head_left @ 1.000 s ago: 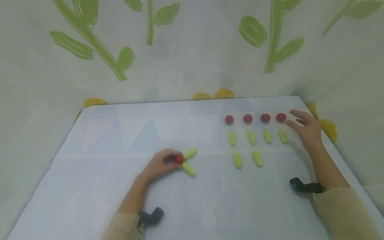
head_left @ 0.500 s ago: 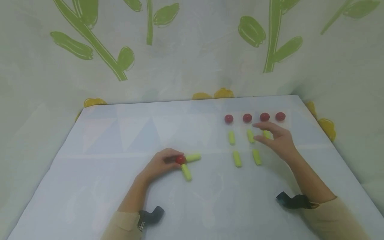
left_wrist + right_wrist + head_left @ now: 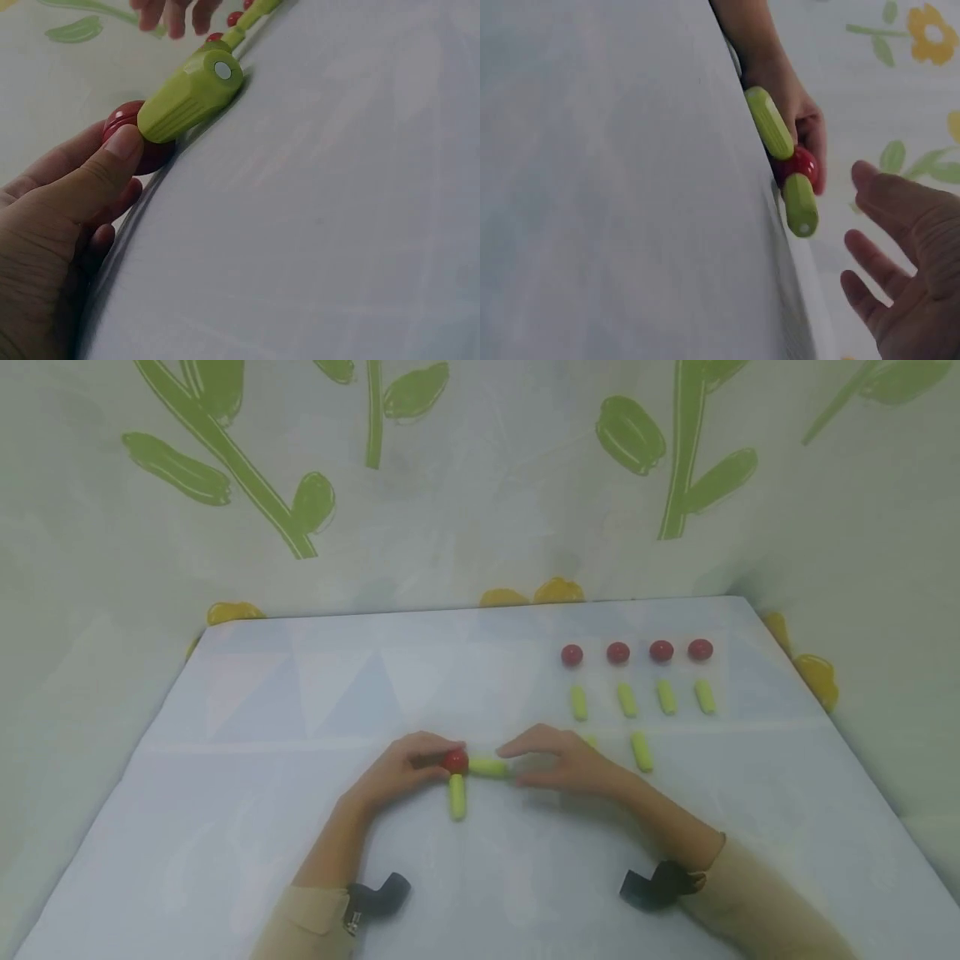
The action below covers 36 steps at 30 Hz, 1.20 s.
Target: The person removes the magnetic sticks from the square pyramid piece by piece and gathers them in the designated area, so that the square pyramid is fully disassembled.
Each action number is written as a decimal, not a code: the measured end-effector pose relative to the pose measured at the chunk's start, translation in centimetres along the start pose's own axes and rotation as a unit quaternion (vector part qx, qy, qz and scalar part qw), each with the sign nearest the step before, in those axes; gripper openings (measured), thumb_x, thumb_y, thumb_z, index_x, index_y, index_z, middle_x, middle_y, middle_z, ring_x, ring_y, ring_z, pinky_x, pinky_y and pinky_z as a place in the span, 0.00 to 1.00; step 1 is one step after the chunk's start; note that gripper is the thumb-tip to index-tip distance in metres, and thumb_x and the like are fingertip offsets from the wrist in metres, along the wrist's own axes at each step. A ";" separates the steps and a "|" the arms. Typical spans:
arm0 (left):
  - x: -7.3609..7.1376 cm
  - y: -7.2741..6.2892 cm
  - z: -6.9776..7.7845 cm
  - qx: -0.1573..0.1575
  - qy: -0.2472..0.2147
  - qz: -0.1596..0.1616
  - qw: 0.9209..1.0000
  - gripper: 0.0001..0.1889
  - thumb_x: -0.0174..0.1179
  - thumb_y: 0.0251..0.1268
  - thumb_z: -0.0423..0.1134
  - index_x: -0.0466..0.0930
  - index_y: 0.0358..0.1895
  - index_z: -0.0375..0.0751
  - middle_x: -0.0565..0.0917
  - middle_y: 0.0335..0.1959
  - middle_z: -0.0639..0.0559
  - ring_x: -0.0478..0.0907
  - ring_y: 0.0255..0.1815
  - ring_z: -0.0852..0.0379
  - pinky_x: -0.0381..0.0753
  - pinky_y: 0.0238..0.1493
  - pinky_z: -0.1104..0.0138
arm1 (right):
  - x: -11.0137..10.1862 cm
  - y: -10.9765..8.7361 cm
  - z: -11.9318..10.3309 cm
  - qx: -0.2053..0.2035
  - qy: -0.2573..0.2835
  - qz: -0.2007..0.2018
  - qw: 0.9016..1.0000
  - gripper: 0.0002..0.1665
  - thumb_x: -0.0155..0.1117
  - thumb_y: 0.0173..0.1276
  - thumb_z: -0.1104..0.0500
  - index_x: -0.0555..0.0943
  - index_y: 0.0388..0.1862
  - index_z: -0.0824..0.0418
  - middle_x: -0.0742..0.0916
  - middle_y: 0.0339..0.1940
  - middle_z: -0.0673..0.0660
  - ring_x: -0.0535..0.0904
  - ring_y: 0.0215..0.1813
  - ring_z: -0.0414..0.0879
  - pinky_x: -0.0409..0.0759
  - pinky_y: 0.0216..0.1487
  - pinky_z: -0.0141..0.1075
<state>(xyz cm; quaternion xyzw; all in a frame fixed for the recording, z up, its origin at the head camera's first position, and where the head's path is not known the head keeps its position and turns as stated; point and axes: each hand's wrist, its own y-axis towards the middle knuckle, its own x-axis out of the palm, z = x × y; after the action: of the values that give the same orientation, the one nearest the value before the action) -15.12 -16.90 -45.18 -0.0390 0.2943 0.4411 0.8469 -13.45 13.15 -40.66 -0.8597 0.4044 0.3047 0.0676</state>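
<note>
My left hand [image 3: 401, 768] pinches a red ball [image 3: 455, 761] between thumb and fingers, low over the table. Two short green rods join this ball: one rod [image 3: 487, 767] points right, the other [image 3: 457, 797] toward me. In the left wrist view, the near rod [image 3: 187, 97] has a pale round disc in its end, and my thumb lies on the ball. My right hand [image 3: 573, 764] hovers just right of the right-pointing rod with fingers and thumb spread. The right wrist view shows a gap between these fingers and the rod [image 3: 801, 206].
At the back right several red balls [image 3: 618, 652] stand in a row. Several green rods [image 3: 627, 700] lie in rows before them; one [image 3: 591, 742] is partly hidden behind my right hand. The white table [image 3: 262, 827] meets a patterned backdrop [image 3: 480, 510] at its far edge.
My right hand has moved left and nearer, from the rightmost red ball to beside the joined rods. Held in my left hand, the ball with its two rods has turned clockwise.
</note>
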 end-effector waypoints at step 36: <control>0.2 -0.1 0.3 -0.069 0.002 0.032 0.997 0.20 0.71 0.50 0.41 0.82 0.50 0.51 0.83 0.46 0.61 0.77 0.53 0.61 0.75 0.57 0.64 | 2.7 1.6 1.4 -0.005 -0.034 -0.084 0.996 0.27 0.72 0.56 0.57 0.78 0.56 0.53 0.79 0.53 0.45 0.75 0.46 0.39 0.78 0.48 0.30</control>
<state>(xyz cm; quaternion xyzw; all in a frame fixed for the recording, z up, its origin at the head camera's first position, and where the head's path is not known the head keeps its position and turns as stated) -14.83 -16.77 -45.05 -0.0891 0.2655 0.4870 0.8273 -13.96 10.82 -43.14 -0.8801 0.3264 0.3292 0.1027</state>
